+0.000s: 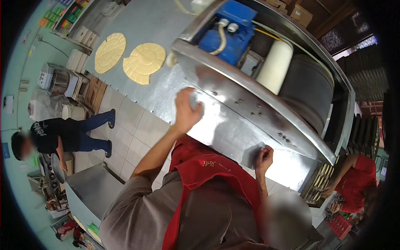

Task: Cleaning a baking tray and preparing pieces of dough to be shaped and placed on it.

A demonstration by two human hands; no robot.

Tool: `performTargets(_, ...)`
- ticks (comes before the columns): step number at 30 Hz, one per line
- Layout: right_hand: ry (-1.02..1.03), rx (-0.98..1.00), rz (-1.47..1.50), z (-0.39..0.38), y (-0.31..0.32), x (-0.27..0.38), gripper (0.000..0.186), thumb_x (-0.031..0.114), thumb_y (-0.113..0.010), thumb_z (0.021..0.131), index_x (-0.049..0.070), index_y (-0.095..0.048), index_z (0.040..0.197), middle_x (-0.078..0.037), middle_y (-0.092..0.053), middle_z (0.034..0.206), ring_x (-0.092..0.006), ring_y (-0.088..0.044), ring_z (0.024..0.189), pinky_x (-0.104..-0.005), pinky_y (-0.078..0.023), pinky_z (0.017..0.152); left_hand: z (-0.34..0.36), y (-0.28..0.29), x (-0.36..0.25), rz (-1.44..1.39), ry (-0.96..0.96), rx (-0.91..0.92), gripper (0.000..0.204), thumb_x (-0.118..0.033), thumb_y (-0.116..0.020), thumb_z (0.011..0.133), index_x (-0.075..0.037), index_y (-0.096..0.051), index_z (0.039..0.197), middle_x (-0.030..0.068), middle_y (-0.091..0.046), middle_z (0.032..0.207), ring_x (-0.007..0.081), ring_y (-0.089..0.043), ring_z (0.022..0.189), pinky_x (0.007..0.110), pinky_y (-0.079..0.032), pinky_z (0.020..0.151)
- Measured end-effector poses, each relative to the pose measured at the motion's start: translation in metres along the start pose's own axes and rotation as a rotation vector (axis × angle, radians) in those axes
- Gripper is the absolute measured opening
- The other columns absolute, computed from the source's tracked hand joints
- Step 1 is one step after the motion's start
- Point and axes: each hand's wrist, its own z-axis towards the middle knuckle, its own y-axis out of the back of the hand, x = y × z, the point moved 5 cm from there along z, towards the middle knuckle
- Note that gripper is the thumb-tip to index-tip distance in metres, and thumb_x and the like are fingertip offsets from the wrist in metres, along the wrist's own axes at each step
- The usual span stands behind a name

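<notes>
My left hand (187, 109) is at the metal tabletop (243, 146), near the low side wall of a steel machine (246, 89). Its thumb stands apart from its bent fingers, and nothing shows in its grip. Farther right, my right hand (264, 159) is at the near edge of the top with its fingers curled together; what they hold, if anything, is hidden. Beyond my left hand lie two flat pale dough rounds, a left one (110, 53) and a right one (144, 62), both marked with lines like overlapping pieces.
Inside the machine sit a blue motor (229, 33), a white roller (275, 66) and a dark drum (309, 89). A person in dark clothes (62, 135) stands at left. At right, a person in red (354, 179) reaches to a tray of dough pieces (318, 183).
</notes>
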Motion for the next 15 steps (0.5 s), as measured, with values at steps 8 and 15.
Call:
performTargets(8,0.062,0.347,0.123,-0.039,-0.156,0.126,0.022,0.015,-0.065,0.105,0.004,-0.066,0.124,0.001,-0.064,0.089,-0.0076,-0.054,0.076,-0.0237,-0.047,0.07,0.082,0.123,0.234,0.532,0.342,0.035,0.042,-0.023,-0.082,0.085,-0.005,-0.067,0.119,0.0184,-0.057,0.132,0.0395,-0.047,0.126,0.06,-0.036,0.103)
performTargets(15,0.19,0.599,0.346,-0.064,-0.299,0.297,0.045,0.003,-0.075,0.096,0.007,-0.064,0.14,-0.009,-0.077,0.112,-0.017,-0.072,0.088,-0.0307,-0.059,0.075,0.056,0.095,0.141,-0.183,0.089,0.397,0.014,-0.016,-0.075,0.095,-0.006,-0.068,0.104,0.0092,-0.068,0.09,0.0274,-0.063,0.082,0.042,-0.051,0.08)
